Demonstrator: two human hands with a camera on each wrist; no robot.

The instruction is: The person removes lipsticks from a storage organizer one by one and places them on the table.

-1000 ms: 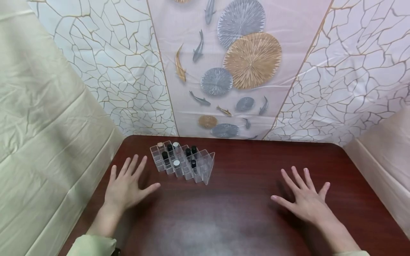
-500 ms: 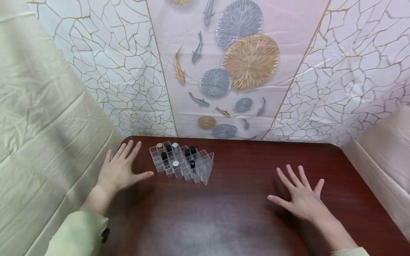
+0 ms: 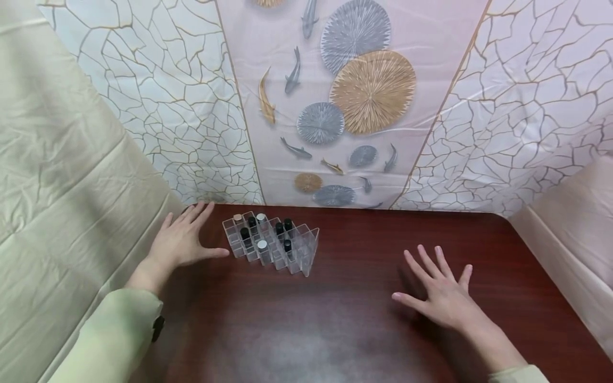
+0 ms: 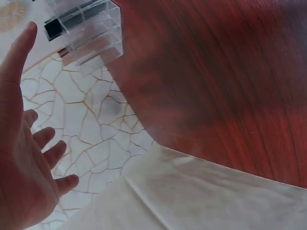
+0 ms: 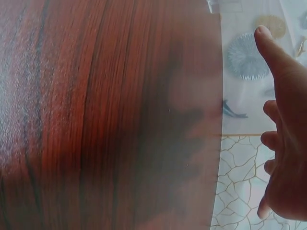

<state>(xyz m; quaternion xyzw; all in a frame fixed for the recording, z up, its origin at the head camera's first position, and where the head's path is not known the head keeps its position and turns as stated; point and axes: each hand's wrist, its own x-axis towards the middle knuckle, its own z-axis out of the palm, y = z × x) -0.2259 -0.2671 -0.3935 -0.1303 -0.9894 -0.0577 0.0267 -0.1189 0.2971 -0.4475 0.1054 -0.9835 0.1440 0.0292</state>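
Spreading beneath both hands, a dark red-brown table (image 3: 335,319) is shining with a pale patch of light near its front. A printed cloth (image 3: 440,37) is hanging behind it, showing gold and grey discs and fish between panels of cracked-line pattern. Plain cream cloth (image 3: 72,186) is closing in the left side, and a pale cloth (image 3: 574,234) is sloping down on the right.

A clear tiered holder (image 3: 305,258) is sitting toward the back left of the table, with small bottles (image 3: 288,246) standing in some of its compartments, mostly black-capped, some white. The left hand (image 3: 179,242) is reaching out just beside the holder's left end, fingers and thumb apart. The right hand (image 3: 442,298) is hovering well to the right, its fingers also spreading. The two hands are staying well apart.

The head view is showing the backs of the hands and the light green left sleeve (image 3: 107,330). The left wrist view is revealing the holder from its side, a gap separating thumb and holder, while the right wrist view is bringing out wood grain and a blurred hand shadow (image 5: 172,129).
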